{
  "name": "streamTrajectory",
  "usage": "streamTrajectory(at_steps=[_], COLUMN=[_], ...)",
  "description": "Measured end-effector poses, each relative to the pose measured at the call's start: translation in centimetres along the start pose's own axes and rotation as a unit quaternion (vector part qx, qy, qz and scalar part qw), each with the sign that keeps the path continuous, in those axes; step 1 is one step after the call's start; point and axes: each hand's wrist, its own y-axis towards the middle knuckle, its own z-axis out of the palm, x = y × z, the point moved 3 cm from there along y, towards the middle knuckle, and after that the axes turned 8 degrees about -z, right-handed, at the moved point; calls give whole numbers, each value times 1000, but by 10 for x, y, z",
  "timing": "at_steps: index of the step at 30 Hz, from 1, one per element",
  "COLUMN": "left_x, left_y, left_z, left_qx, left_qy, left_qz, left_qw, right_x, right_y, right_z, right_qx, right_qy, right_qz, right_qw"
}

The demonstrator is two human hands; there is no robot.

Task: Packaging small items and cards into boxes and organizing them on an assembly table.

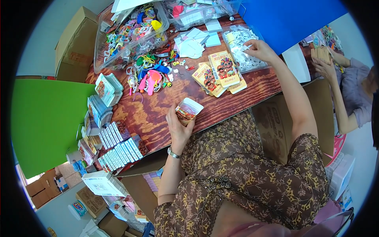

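Note:
My left hand (179,125) is wrapped round a small printed carton (185,115) with its white-lined top open, held over the table's near edge. My right hand (261,50) is closed in a pinch on a small white packet (246,47), above a clear plastic tray (258,68) filled with similar white packets. Between the hands lies a loose stack of flat yellow cartons (224,71) with cartoon figures on them. Left of that stack, a pile of small toys (152,79) is spread on the table, a pink one among them.
A clear bin (130,37) of colourful trinkets stands at the far left, beside loose white cards (191,44). Rows of finished-looking small boxes (120,152) line the table's left edge. A cardboard box (272,130) stands below the table. At the right, another person handles cartons (321,55).

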Motion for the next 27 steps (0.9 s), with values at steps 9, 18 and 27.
streamTrajectory(at_steps=[9,18,27], left_x=[1,2,-2], left_y=[-1,1,18], left_z=[4,0,9], left_qx=[-4,-16,-31], left_qy=[9,6,-2], left_qz=[0,9,17], left_qw=[1000,1000,999], right_x=[41,25,97], right_y=[-16,-16,-27], right_z=[38,9,17], right_qx=[-39,-72,-68], right_qy=[-247,2,172], right_qz=[-40,12,-58], right_qw=[967,997,981])
